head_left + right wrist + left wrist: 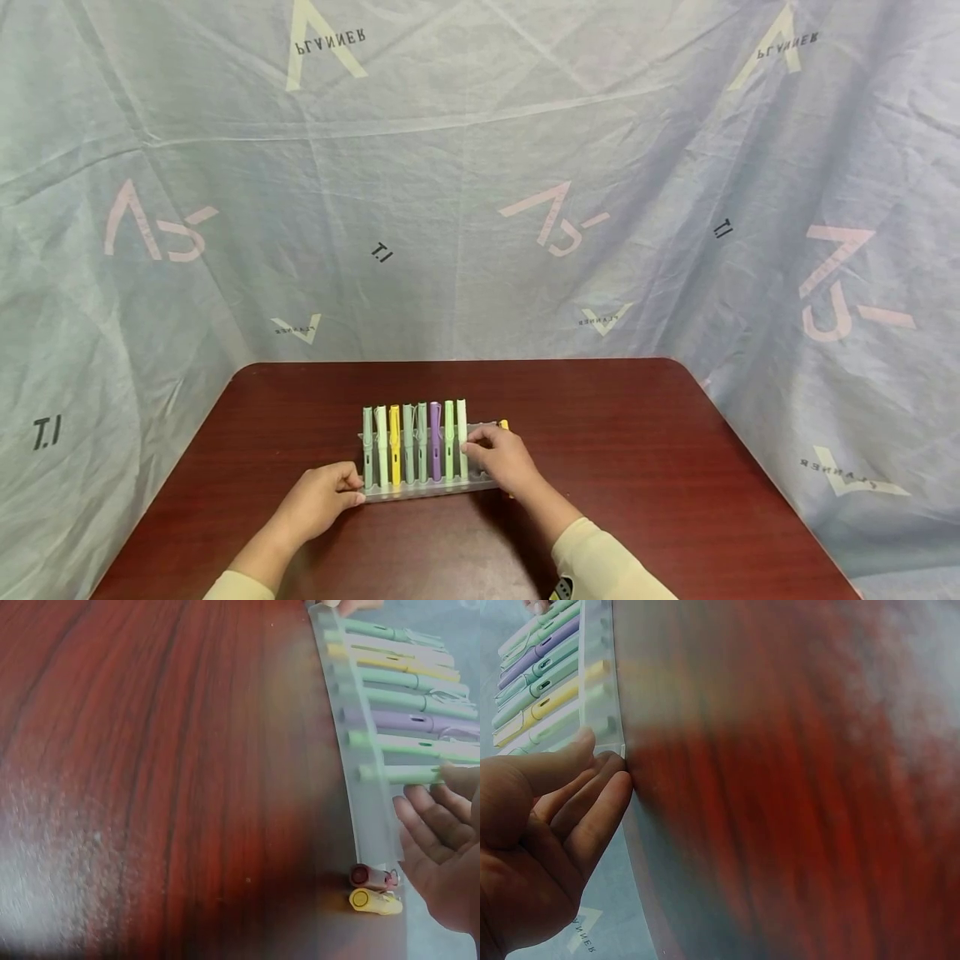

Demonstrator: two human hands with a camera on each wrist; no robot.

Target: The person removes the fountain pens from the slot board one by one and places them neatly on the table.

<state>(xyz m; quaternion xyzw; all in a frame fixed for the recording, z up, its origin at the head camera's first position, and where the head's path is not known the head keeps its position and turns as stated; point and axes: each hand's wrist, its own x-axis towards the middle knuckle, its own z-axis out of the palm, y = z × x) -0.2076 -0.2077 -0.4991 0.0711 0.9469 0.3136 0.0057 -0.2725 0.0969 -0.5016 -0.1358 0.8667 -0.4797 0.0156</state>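
A clear plastic pen rack [420,493] stands on the table with a row of pens leaning upright in it. They are green and pale green, plus a yellow pen [395,450] and a purple pen [436,442]. My left hand [318,500] grips the rack's left end, thumb at its front edge [600,690]. At the row's right end, my right hand [506,458] pinches a pale green pen [462,417] between thumb and fingers; its lower end sits in the rack. The rack's right part is partly hidden behind this hand.
Beside the rack's right end lie a dark red pen [371,876] and another yellow pen [375,901], ends toward me. The reddish-brown wooden table [637,467] extends around the rack. A grey printed cloth [450,183] hangs behind and along both sides.
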